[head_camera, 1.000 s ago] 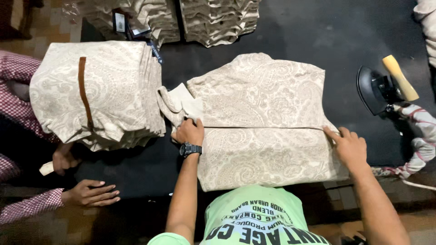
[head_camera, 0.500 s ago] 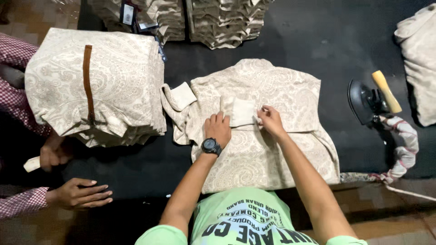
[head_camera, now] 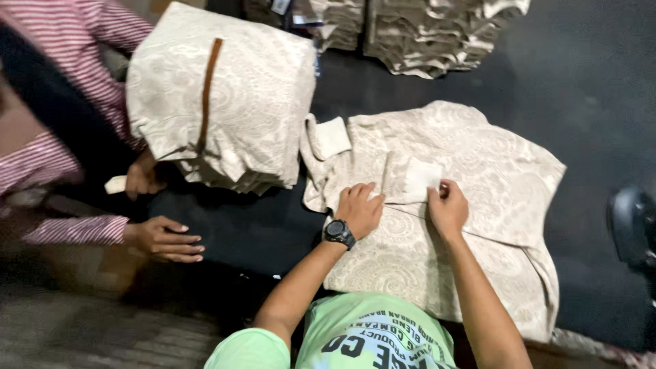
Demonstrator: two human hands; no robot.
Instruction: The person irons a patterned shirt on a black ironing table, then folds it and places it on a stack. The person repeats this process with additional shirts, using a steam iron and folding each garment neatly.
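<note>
Under right hand (head_camera: 447,208) (perhaps) cuff (head_camera: 420,179)

Dim, kinda smeary shot.
Your light falls from above on the pale fabric (head_camera: 471,171); left near corner's motion-blurred, dark table (head_camera: 581,82) swallows detail.

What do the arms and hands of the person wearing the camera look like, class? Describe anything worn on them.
Both forearms are bare, with no sleeves showing. The left hand has a black wristwatch at the wrist. The right hand shows no glove or watch.
</note>
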